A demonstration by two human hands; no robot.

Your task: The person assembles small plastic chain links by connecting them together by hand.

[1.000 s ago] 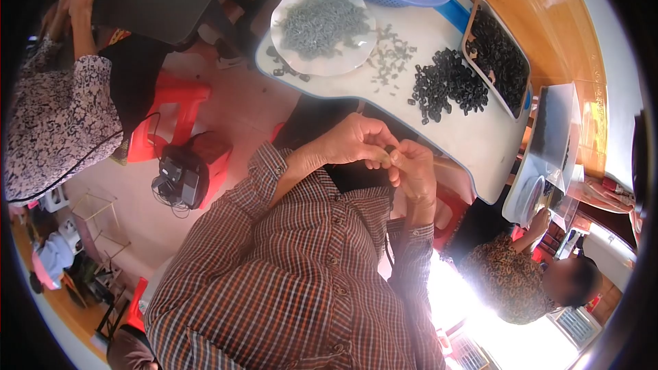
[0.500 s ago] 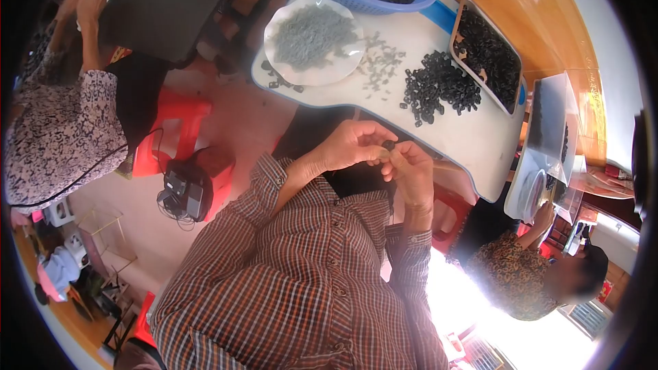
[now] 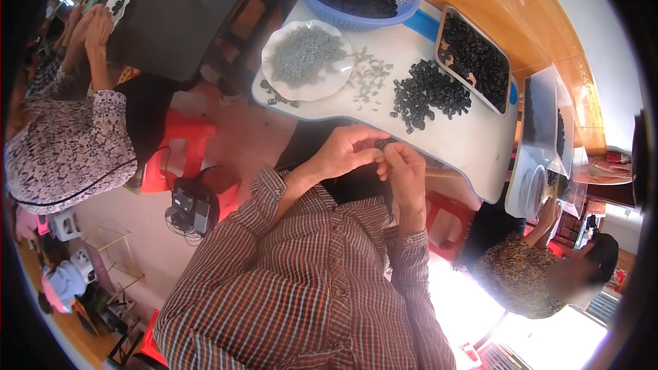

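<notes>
A white table [image 3: 445,151] is standing in front of the person, and a dark table [image 3: 161,27] is standing off to the left, where one co-worker [image 3: 75,144] is sitting; a second co-worker [image 3: 524,274] is sitting to the right, hands reaching toward a clear tub [image 3: 532,192]. On the white table, a blue colander [image 3: 349,20] is standing toward the far side and holding many black pieces. To the right, a shallow tray [image 3: 508,72] is holding more black pieces with a few tan bits among them. A scalloped white plate [image 3: 340,85] is resting in front of the colander, bearing a mound of greyish translucent pieces [image 3: 305,55]. A loose heap of black pieces [image 3: 428,92] is lying between the plate and the tray, nearer the tray. The left hand [image 3: 346,154] and the right hand [image 3: 404,171] are meeting just off the near edge of the table, above the lap: the left is curling, its thumb and fingertips closing on a small dark piece [image 3: 383,143], while the right is pinching at that same piece from the other side. Small pale pieces [image 3: 370,75] are lying scattered beside the plate, and a few dark bits [image 3: 277,96] are lying by its near left rim
</notes>
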